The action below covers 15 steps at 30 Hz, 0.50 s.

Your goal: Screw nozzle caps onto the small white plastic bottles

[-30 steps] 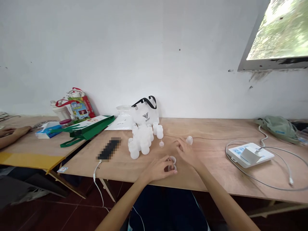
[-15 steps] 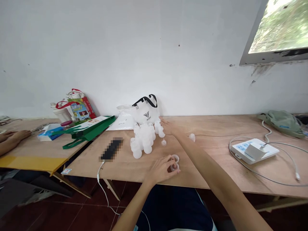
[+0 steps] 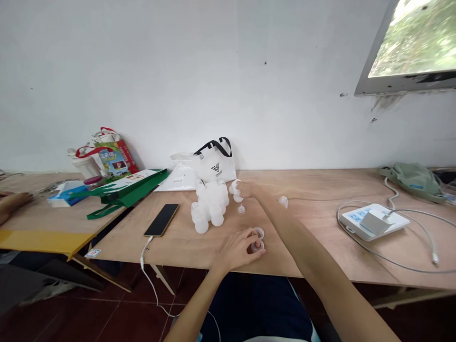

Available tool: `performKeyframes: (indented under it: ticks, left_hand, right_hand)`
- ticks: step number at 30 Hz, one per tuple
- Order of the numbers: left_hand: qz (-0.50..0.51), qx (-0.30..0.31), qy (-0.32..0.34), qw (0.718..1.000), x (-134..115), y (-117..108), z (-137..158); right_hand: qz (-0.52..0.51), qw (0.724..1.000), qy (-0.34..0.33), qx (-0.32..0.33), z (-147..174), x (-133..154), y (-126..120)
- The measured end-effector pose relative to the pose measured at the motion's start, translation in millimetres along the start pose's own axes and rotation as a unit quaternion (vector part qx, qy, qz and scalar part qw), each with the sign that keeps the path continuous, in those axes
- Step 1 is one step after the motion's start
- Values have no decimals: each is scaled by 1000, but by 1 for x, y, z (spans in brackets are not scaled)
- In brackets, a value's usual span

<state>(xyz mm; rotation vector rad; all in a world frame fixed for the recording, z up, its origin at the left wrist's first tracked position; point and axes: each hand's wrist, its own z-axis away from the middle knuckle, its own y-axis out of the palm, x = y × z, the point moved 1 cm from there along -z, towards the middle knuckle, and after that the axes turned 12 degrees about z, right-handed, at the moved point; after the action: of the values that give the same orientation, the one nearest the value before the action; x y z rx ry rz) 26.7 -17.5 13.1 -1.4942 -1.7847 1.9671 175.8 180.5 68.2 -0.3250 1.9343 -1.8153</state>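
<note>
evidently the left hand (image 3: 238, 249) serves as an anchor: it rests low on the worktop (image 3: 313, 232), half closed, thumb and fingers curved round the near ring (image 3: 255, 248), which lies close to the front edge. that curl probably keeps so light a ring from sliding. the far ring (image 3: 261, 232) lies just beyond, by the fingertips; whether the rings touch is unclear.

meanwhile the right hand (image 3: 246, 190) is at the end of a long reach, its fingers bent beside the loose bottles (image 3: 237, 196). the fingertips are too small and partly hidden, so i cannot tell how far open it is or whether it grips one.

a clear nipple (image 3: 241, 209) stands just in front of those bottles, its wide base seemingly keeping it upright. the dome (image 3: 283, 201) sits apart, right of the forearm. the bottle cluster (image 3: 210, 204) is packed tight to the left, which appears to leave room for both hands. the phone (image 3: 162, 220) lies further left, near enough the edge for its cable (image 3: 142, 260) to hang down.
</note>
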Motion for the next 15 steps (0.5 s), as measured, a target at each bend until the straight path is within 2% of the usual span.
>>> performKeyframes:
  ticks: [3,6,11,15]
  left_hand:
    - [7,3,3,1000,0,0,0]
    - [13,0,3,1000,1,0,0]
    - [15,0,-10,1000,4,3,0]
    - [17,-7,6,1000,3,3,1]
  right_hand:
    - [-3,1000,15,19,11,-6,-5]
    - [-1,999,36,2,36,-14,-14]
    - [12,997,60,-37,107,-15,-17]
    - [20,998,37,-39,168,-8,-7]
